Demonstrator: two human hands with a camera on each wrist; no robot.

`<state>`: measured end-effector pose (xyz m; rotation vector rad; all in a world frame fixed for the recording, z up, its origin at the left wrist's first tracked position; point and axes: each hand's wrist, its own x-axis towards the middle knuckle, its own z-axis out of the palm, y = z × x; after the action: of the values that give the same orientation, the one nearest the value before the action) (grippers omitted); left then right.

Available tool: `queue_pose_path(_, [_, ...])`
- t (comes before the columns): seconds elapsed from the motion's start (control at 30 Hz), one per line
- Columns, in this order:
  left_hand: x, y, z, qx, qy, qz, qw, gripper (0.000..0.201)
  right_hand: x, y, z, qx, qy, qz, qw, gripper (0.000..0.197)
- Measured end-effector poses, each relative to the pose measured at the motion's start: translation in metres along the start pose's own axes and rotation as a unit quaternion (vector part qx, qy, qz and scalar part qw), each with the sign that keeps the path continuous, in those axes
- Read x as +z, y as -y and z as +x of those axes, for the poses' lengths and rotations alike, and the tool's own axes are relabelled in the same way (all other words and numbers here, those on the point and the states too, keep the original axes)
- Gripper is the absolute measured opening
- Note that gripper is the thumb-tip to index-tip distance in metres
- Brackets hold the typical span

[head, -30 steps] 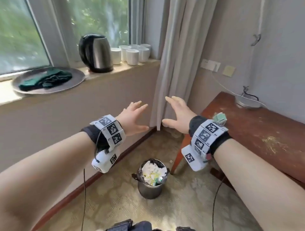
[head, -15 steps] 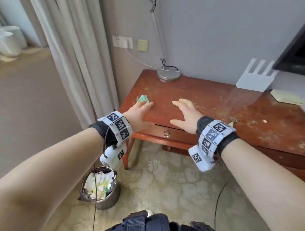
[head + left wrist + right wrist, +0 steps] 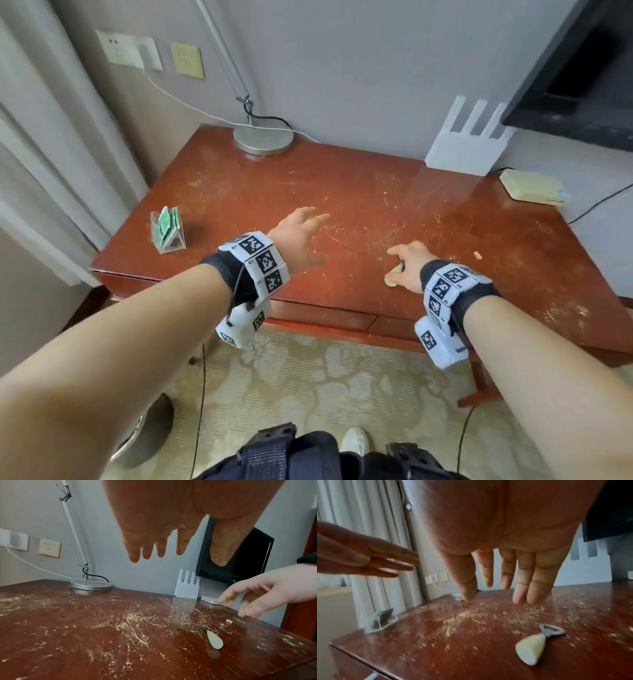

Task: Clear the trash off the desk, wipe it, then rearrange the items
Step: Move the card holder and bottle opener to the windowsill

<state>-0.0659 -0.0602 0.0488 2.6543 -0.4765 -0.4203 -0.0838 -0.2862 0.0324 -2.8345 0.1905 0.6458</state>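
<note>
The red-brown desk (image 3: pixel 359 192) is strewn with yellowish crumbs (image 3: pixel 132 620). A bottle opener (image 3: pixel 530 649) with a cream handle lies near the front edge, also seen as the bottle opener (image 3: pixel 214 639). A small orange scrap (image 3: pixel 477 255) lies to its right. My left hand (image 3: pixel 308 226) hovers flat over the desk's middle, fingers straight and holding nothing. My right hand (image 3: pixel 404 257) hangs just above the opener with fingers pointing down, apart from it and holding nothing.
A clear stand with green cards (image 3: pixel 166 229) sits at the desk's left front corner. A lamp base (image 3: pixel 263 140), a white router (image 3: pixel 466 147) and a beige box (image 3: pixel 531 186) line the back. A metal bin (image 3: pixel 147 435) stands on the floor at the left.
The view has swung from the window and bin to the desk. Both hands have moved out over the desktop, and the right hand has lowered over the bottle opener.
</note>
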Motion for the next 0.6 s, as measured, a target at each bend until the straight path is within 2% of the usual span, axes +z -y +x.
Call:
queue_pose_path(0.17, [0.044, -0.03, 0.052, -0.04, 0.004, -0.021, 0.999, 0.074, 0.014, -0.045, 0.061, 0.007, 0.062, -0.036, 0.997, 0.053])
queue_pose_path(0.27, [0.071, -0.035, 0.068, -0.066, -0.006, -0.046, 0.997, 0.07, 0.029, -0.063, 0.088, -0.03, 0.078, -0.071, 0.994, 0.054])
queue_pose_path(0.33, [0.089, -0.032, 0.07, -0.093, 0.001, -0.072, 0.993, 0.067, 0.038, -0.07, 0.097, -0.056, 0.089, -0.078, 0.991, 0.057])
queue_pose_path(0.43, [0.109, -0.027, 0.065, -0.146, 0.004, -0.105, 0.984, 0.062, 0.042, -0.068, 0.104, -0.085, 0.082, -0.078, 0.99, 0.047])
queue_pose_path(0.6, [0.112, -0.011, 0.049, -0.222, -0.058, -0.143, 0.963, 0.053, 0.035, -0.05, 0.114, -0.137, 0.093, -0.077, 0.983, 0.028])
